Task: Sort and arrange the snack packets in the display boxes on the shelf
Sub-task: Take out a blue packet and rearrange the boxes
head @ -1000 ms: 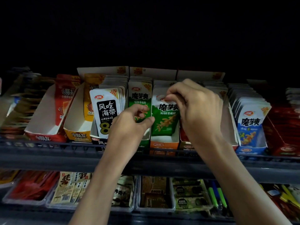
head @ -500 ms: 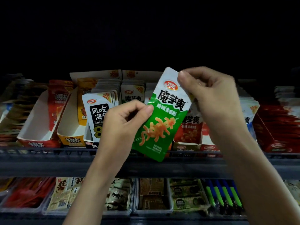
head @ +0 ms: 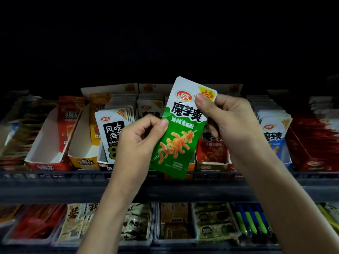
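1. The green packet (head: pixel 176 143) is out of the row. A second ago it stood at the front of a display box on the shelf (head: pixel 55 182). Now it is held in the air in front of the boxes, printed face towards the camera, its top leaning to the right.
2. Compared with half a second ago it sits a little higher and nearer, and its whole front shows, yellow corner flash included.
3. The left hand (head: pixel 139 142) pinches the packet's left edge about halfway up, with thumb and fingers (head: pixel 162 124) closed on the film. The right hand (head: pixel 233 123) pinches the top right corner, thumb in front and the other fingers curled behind. Neither hand holds anything else.
4. The box (head: pixel 211 165) where it stood now shows red packets (head: pixel 211 149) at its front. I judge the green one was a stray parked before another flavour, so pulling it out is the sorting step itself.
5. What remains is to put it with its own kind. A row of white-topped packets (head: pixel 150 109) with similar lettering stands just to the left, partly behind the left hand. Their lower colour is hidden here, so the match cannot be confirmed.
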Demonstrator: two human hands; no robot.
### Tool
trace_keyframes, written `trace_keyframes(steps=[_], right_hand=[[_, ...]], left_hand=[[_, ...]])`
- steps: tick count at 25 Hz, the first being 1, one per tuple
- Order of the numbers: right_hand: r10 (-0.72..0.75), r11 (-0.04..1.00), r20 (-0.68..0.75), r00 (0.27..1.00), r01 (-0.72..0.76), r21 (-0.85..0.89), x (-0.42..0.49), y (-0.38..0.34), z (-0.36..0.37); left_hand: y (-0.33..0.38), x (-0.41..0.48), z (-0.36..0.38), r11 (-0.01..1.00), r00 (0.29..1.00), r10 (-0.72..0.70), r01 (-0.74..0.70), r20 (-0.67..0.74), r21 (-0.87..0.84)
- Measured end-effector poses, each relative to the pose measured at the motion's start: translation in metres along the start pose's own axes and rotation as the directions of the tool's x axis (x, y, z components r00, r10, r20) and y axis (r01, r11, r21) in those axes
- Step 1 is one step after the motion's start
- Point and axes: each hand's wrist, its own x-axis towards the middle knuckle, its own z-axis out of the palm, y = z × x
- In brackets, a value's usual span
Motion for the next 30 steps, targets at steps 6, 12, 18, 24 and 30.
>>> trace_keyframes(steps=[6,12,18,24,30], right_hand=[[-0.048,0.996,0.084,0.995,0.053,-0.066,-0.003,0.001,0.009],[-0.190,0.980,0.024,0.981,0.191,-0.060,-0.006,-0.001,0.029],[-0.279,0.954,-0.121,0.953,0.260,-0.151,0.004,0.001,0.047],[-0.276,0.889,-0.150,0.949,0.193,-0.416,0.021,0.014,0.071],[-0.236,0.622,-0.018,0.972,0.137,-0.771,0.035,0.028,0.091]], left_hand=[[-0.001,0.001,-0.009,0.998,0.999,0.017,-0.015,-0.039,0.055],[0.001,-0.001,-0.019,0.989,0.991,0.071,-0.055,-0.114,0.136],[-0.013,0.006,-0.046,0.945,0.940,-0.016,0.126,-0.341,0.303],[-0.022,0.007,-0.059,0.549,0.944,-0.173,0.331,-0.282,0.768],[-0.025,0.007,-0.059,0.392,0.951,-0.187,0.302,-0.246,0.869]])
